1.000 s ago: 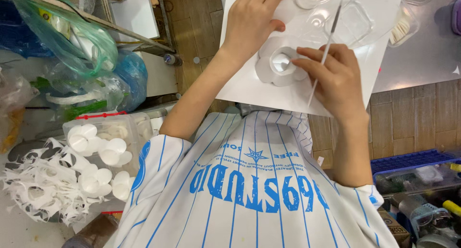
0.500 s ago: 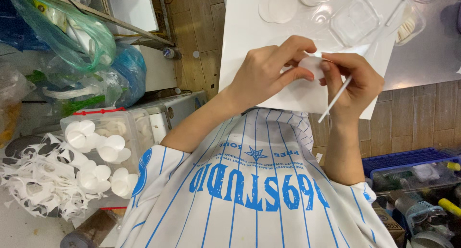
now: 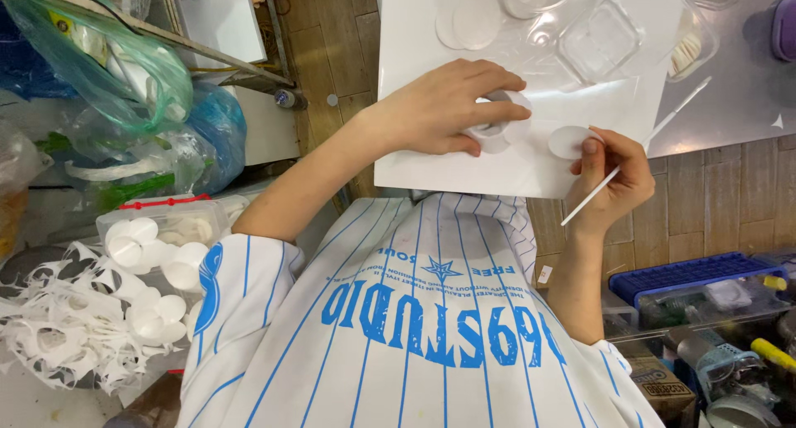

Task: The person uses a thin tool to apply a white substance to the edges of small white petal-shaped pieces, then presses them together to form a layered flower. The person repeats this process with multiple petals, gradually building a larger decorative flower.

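A grey worktop (image 3: 738,105) carries a smooth white board (image 3: 431,159) with clear plastic containers (image 3: 601,38) and flat white discs (image 3: 468,24) at its far end; to the left sit crinkly plastic bags (image 3: 108,80) and a heap of white paper offcuts (image 3: 58,328). Since half a second ago the hands have parted and lowered onto the board. The left hand (image 3: 439,109) pinches a small white ring-shaped piece (image 3: 496,131); the right hand (image 3: 613,179) grips a thin white stick (image 3: 634,150), thumb pressing a small white disc (image 3: 570,140).
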